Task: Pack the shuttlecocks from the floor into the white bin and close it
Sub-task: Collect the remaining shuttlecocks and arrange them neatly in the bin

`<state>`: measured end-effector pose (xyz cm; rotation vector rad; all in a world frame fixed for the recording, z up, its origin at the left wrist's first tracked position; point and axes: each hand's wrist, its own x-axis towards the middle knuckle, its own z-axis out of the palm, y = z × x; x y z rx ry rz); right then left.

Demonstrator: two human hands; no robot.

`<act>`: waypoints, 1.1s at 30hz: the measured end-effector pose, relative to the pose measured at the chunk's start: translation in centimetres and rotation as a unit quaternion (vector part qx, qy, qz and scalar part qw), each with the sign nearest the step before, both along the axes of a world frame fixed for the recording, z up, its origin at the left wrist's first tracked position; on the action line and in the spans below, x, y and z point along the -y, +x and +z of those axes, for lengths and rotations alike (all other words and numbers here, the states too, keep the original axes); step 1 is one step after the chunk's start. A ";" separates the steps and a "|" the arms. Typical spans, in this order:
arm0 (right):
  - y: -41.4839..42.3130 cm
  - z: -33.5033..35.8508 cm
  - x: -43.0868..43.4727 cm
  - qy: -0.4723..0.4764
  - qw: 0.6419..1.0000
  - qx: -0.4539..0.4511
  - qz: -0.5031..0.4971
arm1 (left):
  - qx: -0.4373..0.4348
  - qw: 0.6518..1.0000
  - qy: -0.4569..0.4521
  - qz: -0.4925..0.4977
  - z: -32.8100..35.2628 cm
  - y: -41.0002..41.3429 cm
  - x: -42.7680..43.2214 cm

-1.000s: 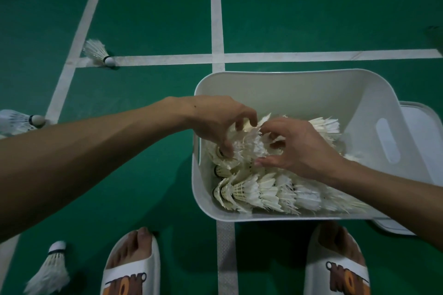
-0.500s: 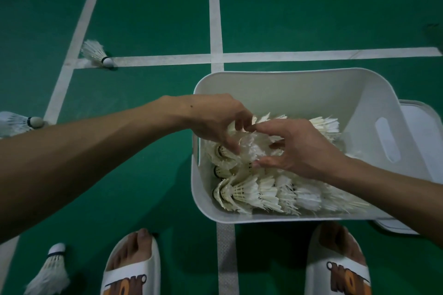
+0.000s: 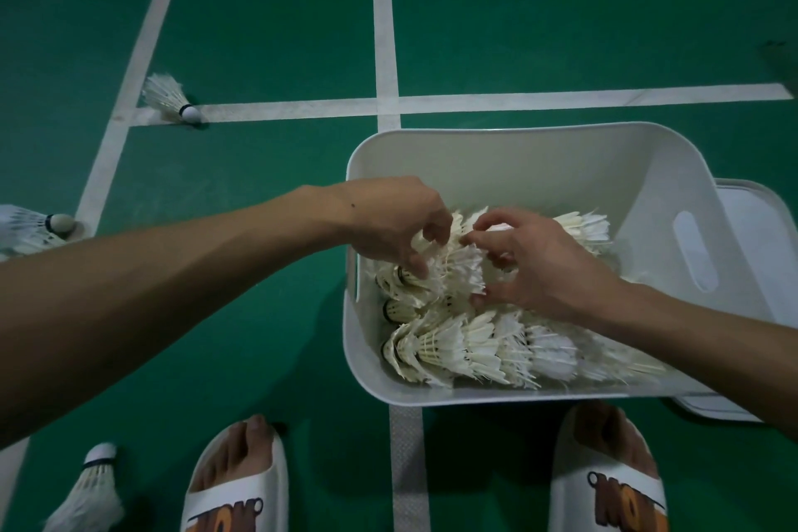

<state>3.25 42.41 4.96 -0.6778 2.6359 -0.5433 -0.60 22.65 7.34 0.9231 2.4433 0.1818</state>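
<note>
I'm watching the smooth white plastic bin (image 3: 518,168), round-cornered with a slot handle, sitting on the matte green court floor (image 3: 259,35). Its flat white lid (image 3: 760,229) lies on the floor at its right side, not on it. Inside, feathered white shuttlecocks (image 3: 475,346) lie nested in rows, their vanes frayed and ragged. The left hand (image 3: 397,225) curls fingers and thumb onto the upper row (image 3: 457,268), and the right hand (image 3: 539,268) pinches that same row. Out on the floor, a loose shuttlecock (image 3: 166,95) rests on a white painted line, a second shuttlecock (image 3: 26,229) lies at the left edge, and a third shuttlecock (image 3: 93,492) lies beside the left white slipper (image 3: 235,488).
</note>
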 end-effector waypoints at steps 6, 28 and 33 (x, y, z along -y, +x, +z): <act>-0.1 -0.5 0.1 0.006 1.000 -0.022 -0.020 | 0.007 1.000 -0.015 0.017 -0.7 0.1 -0.7; -0.6 4.6 0.5 0.085 0.996 -0.004 0.041 | -0.037 0.997 0.044 0.055 1.8 1.0 0.1; -1.6 6.3 1.4 0.089 0.994 -0.050 0.040 | -0.117 0.988 0.025 0.096 3.6 1.4 1.7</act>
